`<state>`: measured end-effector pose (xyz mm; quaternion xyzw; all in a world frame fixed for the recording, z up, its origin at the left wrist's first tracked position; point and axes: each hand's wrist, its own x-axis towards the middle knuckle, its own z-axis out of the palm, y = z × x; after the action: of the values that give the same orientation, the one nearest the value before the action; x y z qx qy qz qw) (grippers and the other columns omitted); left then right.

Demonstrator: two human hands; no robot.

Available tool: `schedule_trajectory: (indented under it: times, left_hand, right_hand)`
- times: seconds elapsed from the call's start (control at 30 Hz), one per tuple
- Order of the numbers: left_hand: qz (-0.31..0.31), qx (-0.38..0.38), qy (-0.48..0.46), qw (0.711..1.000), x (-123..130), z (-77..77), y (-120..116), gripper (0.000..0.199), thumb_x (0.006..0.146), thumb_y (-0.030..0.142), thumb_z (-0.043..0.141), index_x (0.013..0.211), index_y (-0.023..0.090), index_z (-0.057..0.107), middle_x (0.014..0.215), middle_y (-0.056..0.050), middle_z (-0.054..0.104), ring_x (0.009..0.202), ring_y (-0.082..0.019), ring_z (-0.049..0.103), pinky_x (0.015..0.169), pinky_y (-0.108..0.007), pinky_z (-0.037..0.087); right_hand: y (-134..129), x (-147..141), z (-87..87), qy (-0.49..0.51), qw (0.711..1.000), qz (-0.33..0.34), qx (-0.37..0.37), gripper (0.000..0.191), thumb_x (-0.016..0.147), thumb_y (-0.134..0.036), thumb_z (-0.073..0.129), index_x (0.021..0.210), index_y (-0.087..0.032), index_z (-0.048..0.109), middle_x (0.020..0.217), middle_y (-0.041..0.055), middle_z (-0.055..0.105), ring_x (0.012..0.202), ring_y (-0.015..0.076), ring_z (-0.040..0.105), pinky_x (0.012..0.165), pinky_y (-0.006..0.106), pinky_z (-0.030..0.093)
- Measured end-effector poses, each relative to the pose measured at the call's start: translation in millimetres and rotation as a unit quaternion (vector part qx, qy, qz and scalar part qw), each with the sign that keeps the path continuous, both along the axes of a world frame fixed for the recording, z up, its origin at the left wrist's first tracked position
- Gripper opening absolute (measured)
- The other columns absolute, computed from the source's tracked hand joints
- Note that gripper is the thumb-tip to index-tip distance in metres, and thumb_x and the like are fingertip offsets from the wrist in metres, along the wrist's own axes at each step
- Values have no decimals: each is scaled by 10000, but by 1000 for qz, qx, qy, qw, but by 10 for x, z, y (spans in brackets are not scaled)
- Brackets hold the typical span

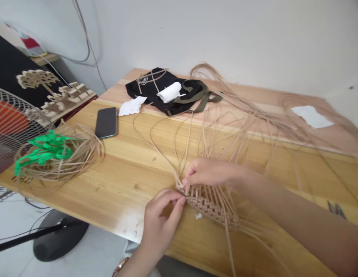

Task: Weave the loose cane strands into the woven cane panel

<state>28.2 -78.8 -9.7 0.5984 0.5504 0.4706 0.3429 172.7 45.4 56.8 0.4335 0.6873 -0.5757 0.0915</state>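
I'm looking down at the woven mat (212, 206), low and centre in the frame, flat on the wooden table (132, 169). My left hand (161, 219) comes up from the bottom edge, fingers pinched on the mat's left corner. My right hand (210, 173) reaches in from the right, fingertips nipping a loose strand (167, 163) right at that same corner; both hands nearly touch there. More strands fan up and away toward the upper right. At the left edge sits a coil of cane (60, 157) tied with green ribbon (44, 152). Above it, a phone (106, 122) lies face down, with a black bag (164, 92) farther back.
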Motion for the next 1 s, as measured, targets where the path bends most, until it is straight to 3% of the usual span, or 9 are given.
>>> schedule_trajectory:
  times: [0.1, 0.33, 0.47, 0.63, 0.77, 1.0]
  left_hand:
    - [-4, 69, 49, 996, -37, -16, -30, 95, 849, 125, 586, 822, 186, 654, 793, -20, 641, 754, -135, 610, 687, -234, 480]
    - [74, 60, 132, 987, -161, -12, 108, 67, 872, 253, 577, 907, 217, 621, 941, -54, 580, 950, -211, 562, 840, -364, 454]
    - [4, 28, 154, 988, -135, 14, 224, 214, 811, 299, 650, 1004, 215, 612, 1081, -80, 559, 1084, -264, 527, 938, -441, 419]
    - [-53, 5, 129, 990, -152, 6, 294, 166, 830, 237, 606, 995, 222, 606, 1098, -77, 555, 1114, -258, 514, 969, -465, 395]
    - [-118, 15, 131, 984, -204, 45, 332, 166, 838, 196, 575, 1001, 211, 599, 1115, -82, 550, 1138, -256, 506, 973, -465, 399]
    - [-172, 17, 145, 974, -263, 104, 389, 148, 806, 145, 576, 938, 202, 608, 1095, -81, 581, 1102, -249, 525, 949, -431, 416]
  right_hand:
    - [26, -40, 25, -2, 1000, 7, -7, 196, 742, -146, 593, 548, -143, 622, 460, -75, 420, 493, 81, 360, 499, 236, 264]
    - [-8, -46, 50, -11, 1000, -9, -1, 221, 751, -179, 606, 532, -152, 598, 460, -75, 398, 495, 85, 351, 499, 247, 250]
    - [-60, -32, 49, -17, 999, -42, 0, 229, 756, -171, 576, 529, -158, 605, 456, -76, 358, 493, 88, 306, 494, 256, 210]
    - [-106, -21, 11, -5, 998, -65, -19, 208, 759, -202, 558, 576, -147, 641, 478, -71, 374, 501, 92, 296, 497, 250, 215]
    - [-123, -15, -30, 6, 998, -57, -23, 207, 770, -223, 562, 602, -142, 651, 493, -72, 378, 507, 89, 289, 506, 246, 226]
    - [-110, -15, -20, 0, 1000, -15, 11, 202, 784, -226, 576, 620, -149, 664, 521, -56, 422, 536, 96, 344, 529, 252, 255]
